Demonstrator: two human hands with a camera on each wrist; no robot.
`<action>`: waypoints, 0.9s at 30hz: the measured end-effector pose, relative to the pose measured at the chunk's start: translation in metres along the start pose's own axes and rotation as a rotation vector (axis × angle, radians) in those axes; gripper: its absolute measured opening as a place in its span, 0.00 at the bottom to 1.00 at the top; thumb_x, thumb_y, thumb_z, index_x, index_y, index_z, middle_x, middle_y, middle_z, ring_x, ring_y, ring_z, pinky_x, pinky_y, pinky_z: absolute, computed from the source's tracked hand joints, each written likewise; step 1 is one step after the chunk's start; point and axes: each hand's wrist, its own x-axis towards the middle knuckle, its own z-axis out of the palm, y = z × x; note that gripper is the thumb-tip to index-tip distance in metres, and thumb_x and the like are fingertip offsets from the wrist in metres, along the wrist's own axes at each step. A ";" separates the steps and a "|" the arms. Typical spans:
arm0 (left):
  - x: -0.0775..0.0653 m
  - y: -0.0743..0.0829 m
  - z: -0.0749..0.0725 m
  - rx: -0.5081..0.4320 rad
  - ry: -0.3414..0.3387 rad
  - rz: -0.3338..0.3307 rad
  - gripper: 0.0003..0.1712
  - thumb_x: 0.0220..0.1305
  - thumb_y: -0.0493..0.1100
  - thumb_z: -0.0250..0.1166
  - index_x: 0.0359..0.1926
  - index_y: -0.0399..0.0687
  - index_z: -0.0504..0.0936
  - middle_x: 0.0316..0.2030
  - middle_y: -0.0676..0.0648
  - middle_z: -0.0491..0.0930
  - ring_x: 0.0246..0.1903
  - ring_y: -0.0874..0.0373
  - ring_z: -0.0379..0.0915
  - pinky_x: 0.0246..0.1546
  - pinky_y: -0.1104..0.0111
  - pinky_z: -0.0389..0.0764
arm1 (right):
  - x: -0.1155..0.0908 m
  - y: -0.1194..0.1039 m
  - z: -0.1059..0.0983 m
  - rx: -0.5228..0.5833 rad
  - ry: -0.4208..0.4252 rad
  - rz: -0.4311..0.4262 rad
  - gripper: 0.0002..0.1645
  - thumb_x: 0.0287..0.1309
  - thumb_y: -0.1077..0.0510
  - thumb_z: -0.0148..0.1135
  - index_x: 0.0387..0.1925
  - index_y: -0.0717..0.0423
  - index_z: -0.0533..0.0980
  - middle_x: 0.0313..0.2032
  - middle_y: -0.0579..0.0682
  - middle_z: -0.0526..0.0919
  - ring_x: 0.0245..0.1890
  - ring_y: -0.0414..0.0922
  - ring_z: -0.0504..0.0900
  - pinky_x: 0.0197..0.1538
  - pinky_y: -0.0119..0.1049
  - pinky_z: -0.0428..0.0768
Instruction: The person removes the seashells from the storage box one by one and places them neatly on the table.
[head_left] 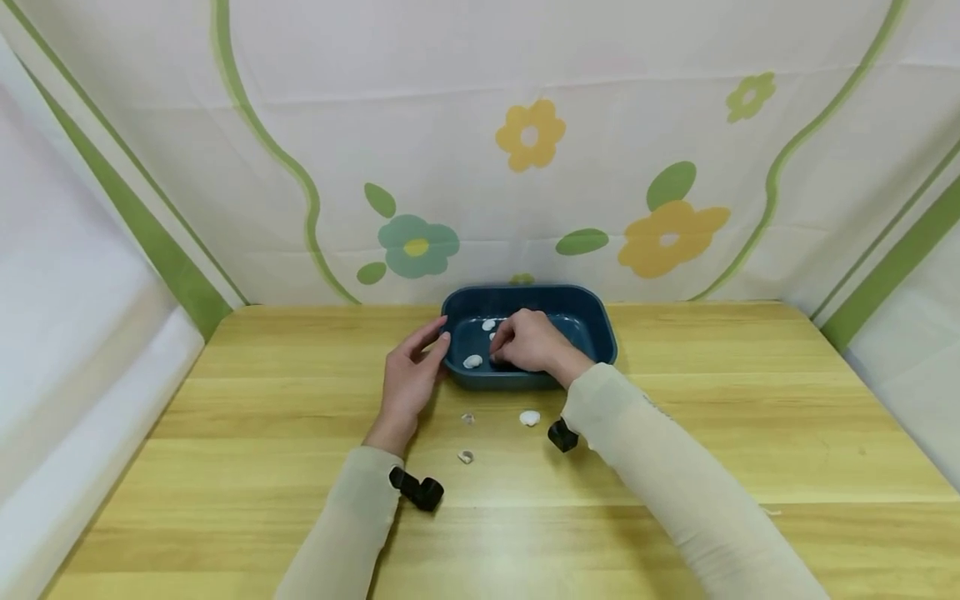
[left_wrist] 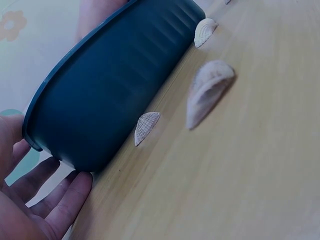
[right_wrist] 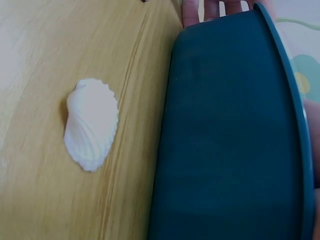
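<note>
Though near the basin (head_left: 510,382), shells (head_left: 529,418) outside, flowered cloth (head_left: 450,133) behind

You have no readable text, label, brand, number or sign in any of the three views. One mark noted: on your right sleeve (head_left: 686,471), just up the forearm from your right hand (head_left: 534,340), a short line of small dark marks runs near the cuff; it is too small to tell whether these are letters.
</note>
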 end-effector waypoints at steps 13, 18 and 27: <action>0.000 0.001 0.001 0.004 0.007 -0.005 0.19 0.79 0.52 0.66 0.67 0.68 0.85 0.67 0.52 0.81 0.55 0.52 0.83 0.45 0.69 0.88 | -0.018 -0.011 -0.015 0.256 0.275 0.068 0.07 0.71 0.51 0.73 0.45 0.47 0.91 0.44 0.49 0.91 0.45 0.50 0.86 0.50 0.43 0.86; 0.001 0.001 0.002 -0.001 0.006 0.002 0.19 0.79 0.52 0.66 0.67 0.67 0.85 0.67 0.50 0.81 0.54 0.51 0.83 0.44 0.71 0.88 | -0.046 -0.016 -0.016 0.471 0.246 0.043 0.09 0.69 0.50 0.74 0.46 0.47 0.90 0.44 0.50 0.92 0.48 0.60 0.87 0.52 0.51 0.88; 0.001 0.004 -0.001 -0.003 -0.014 -0.020 0.20 0.78 0.52 0.67 0.68 0.67 0.85 0.67 0.50 0.81 0.55 0.50 0.83 0.48 0.69 0.89 | -0.090 -0.014 0.004 0.700 0.162 -0.029 0.11 0.67 0.54 0.76 0.48 0.53 0.89 0.42 0.48 0.92 0.43 0.57 0.87 0.47 0.42 0.90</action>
